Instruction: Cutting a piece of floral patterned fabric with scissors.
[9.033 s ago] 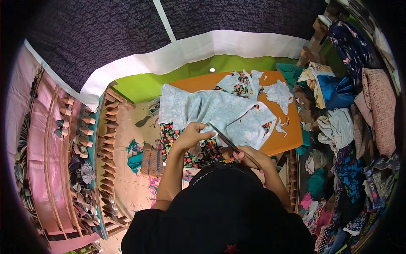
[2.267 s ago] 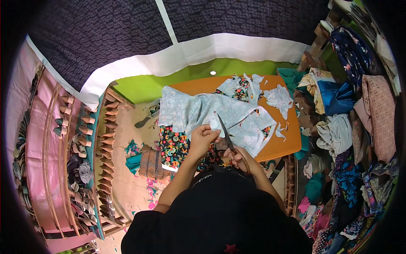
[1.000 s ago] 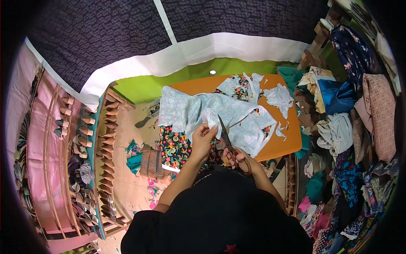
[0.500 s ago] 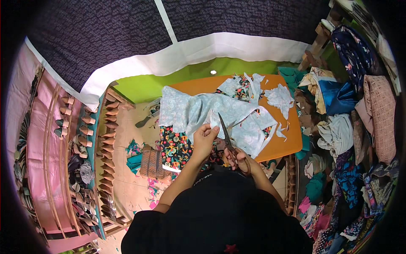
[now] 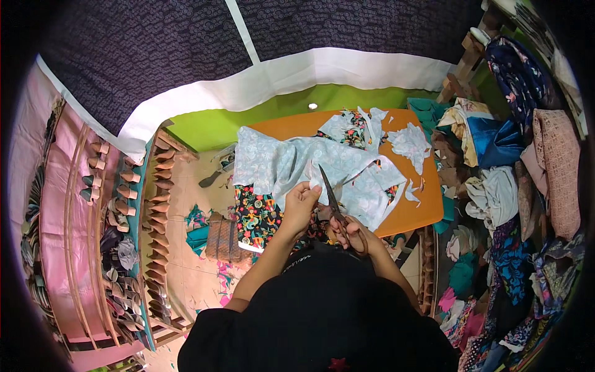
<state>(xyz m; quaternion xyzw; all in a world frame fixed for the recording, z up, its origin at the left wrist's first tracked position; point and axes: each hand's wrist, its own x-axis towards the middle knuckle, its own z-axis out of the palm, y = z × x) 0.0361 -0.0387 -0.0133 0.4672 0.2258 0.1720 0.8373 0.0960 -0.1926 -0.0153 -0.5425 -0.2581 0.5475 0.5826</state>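
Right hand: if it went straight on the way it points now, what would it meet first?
The right hand, scissors leading, would probably meet the pale blue cloth first; whether the tip already touches it is unclear from above.

We list: scissors [image 5: 332,199], dk. metal, low sheen. Floral cloth [image 5: 279,162], matt both faces, softly creased. Orange tabletop [image 5: 426,208], smooth, semi-gloss; plastic or lacquer, we can't tell which. Blue fabric [image 5: 496,141], at rt., satin-type, high gloss. Pinkish-beige cloth [image 5: 559,180], far rt., rough, textured weave. Pink sheeting [image 5: 54,229], at lt., glossy, wrinkled; cloth or plastic, we can't say. Curtain [image 5: 155,56], patterned cloth, matt, w/ smooth white band [image 5: 347,65]. Wall [image 5: 217,119], grn., smooth finish. Floor [image 5: 186,273], tile, smooth. Cap [image 5: 328,291], blk. cloth, matt. Shoe forms [image 5: 158,227], brn., matt; material unclear to us.
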